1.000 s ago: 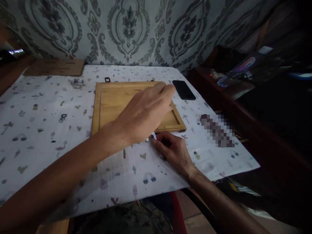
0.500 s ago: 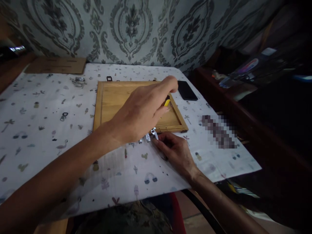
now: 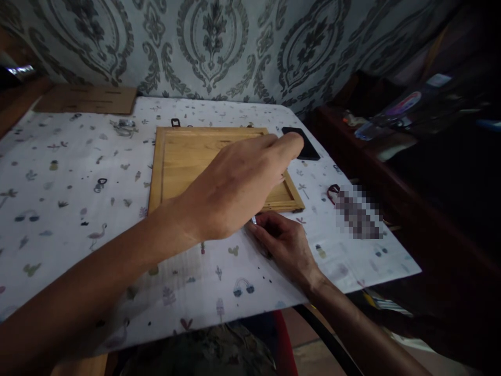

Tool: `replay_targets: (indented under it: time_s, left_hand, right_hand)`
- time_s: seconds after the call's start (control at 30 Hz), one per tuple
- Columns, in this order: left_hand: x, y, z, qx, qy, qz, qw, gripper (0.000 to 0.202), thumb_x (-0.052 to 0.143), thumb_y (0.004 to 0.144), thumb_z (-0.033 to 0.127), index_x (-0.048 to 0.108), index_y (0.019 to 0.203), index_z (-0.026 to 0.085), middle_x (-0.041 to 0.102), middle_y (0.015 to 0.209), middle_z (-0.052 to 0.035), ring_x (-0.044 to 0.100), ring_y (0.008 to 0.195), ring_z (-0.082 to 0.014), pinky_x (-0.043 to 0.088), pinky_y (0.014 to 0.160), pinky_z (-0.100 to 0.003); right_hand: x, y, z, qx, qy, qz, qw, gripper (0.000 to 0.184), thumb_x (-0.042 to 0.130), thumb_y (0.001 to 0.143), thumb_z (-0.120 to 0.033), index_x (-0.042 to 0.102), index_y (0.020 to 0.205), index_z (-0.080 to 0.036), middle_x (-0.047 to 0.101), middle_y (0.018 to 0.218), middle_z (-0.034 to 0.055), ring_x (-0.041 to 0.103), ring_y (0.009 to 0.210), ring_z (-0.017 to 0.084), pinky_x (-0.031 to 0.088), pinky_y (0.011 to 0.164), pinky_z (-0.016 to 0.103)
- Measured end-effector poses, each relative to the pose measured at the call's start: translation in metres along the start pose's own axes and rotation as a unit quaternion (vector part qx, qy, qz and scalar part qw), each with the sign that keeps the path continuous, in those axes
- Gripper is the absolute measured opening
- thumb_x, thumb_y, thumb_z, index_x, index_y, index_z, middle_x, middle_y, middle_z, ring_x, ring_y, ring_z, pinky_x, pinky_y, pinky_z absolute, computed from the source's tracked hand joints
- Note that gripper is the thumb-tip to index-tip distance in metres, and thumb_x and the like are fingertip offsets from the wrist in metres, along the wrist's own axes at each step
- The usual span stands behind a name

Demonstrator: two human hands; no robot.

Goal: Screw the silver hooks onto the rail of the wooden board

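Note:
A wooden framed panel (image 3: 183,156) lies flat on the cloth-covered table. My left hand (image 3: 238,177) reaches across it from the left with the fingers curled. The small yellow-and-black tool it gripped a moment ago is now hidden behind the hand. At the panel's near edge, my right hand (image 3: 279,235) pinches a small silver metal clip (image 3: 253,221) between thumb and finger. Only a sliver of that clip shows. The left hand blocks the view of where the clip meets the panel.
A black phone (image 3: 309,146) lies beyond the panel's right corner. Cardboard (image 3: 90,99) and a small heap of metal parts (image 3: 124,127) sit at the far left. A pixelated object (image 3: 358,214) rests at the right. A clear plastic bottle (image 3: 391,112) stands past the table's right edge.
My left hand has shifted right and slightly down, covering the yellow tool and the other silver metal pieces. My right hand stays nearly in place.

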State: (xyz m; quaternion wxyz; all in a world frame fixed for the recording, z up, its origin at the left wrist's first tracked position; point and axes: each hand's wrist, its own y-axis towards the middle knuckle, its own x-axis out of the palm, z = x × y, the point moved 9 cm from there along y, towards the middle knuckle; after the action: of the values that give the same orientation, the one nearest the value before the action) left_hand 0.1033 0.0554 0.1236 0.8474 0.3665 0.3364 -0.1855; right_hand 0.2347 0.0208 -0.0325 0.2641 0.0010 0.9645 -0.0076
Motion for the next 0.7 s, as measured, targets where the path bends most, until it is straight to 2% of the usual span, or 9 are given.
replay_targets:
  time_s: [0.27, 0.43, 0.7]
  left_hand:
    - [0.0013, -0.0003, 0.0053, 0.035, 0.062, -0.004, 0.997, 0.014, 0.05, 0.091, 0.009, 0.059, 0.088, 0.02, 0.065, 0.084, -0.0034, 0.061, 0.074, -0.0177, 0.046, 0.069, -0.031]
    - [0.0004, -0.0024, 0.0082, 0.06, 0.073, 0.007, 0.995, 0.017, 0.046, 0.093, 0.008, 0.059, 0.091, 0.019, 0.067, 0.085, -0.0034, 0.061, 0.073, -0.0167, 0.047, 0.068, -0.031]
    - [0.0029, -0.0015, 0.0077, 0.058, 0.076, -0.001, 0.995, 0.013, 0.05, 0.091, 0.009, 0.059, 0.091, 0.017, 0.066, 0.086, -0.0055, 0.064, 0.079, -0.0196, 0.046, 0.069, -0.033]
  right_hand:
    - [0.0008, 0.0008, -0.0017, 0.002, 0.0, -0.005, 1.0, 0.025, 0.065, 0.085, -0.043, 0.063, 0.076, -0.02, 0.054, 0.06, -0.0023, 0.045, 0.052, 0.011, 0.038, 0.05, 0.027]
    - [0.0019, 0.0008, -0.0026, 0.006, 0.004, -0.012, 1.0, 0.027, 0.064, 0.086, -0.044, 0.062, 0.075, -0.02, 0.051, 0.056, -0.0032, 0.043, 0.05, 0.01, 0.036, 0.048, 0.026]
    - [0.0008, 0.0014, -0.0036, 0.002, -0.01, -0.006, 1.0, 0.026, 0.064, 0.086, -0.042, 0.061, 0.072, -0.02, 0.053, 0.057, -0.0027, 0.044, 0.052, 0.011, 0.036, 0.049, 0.027]
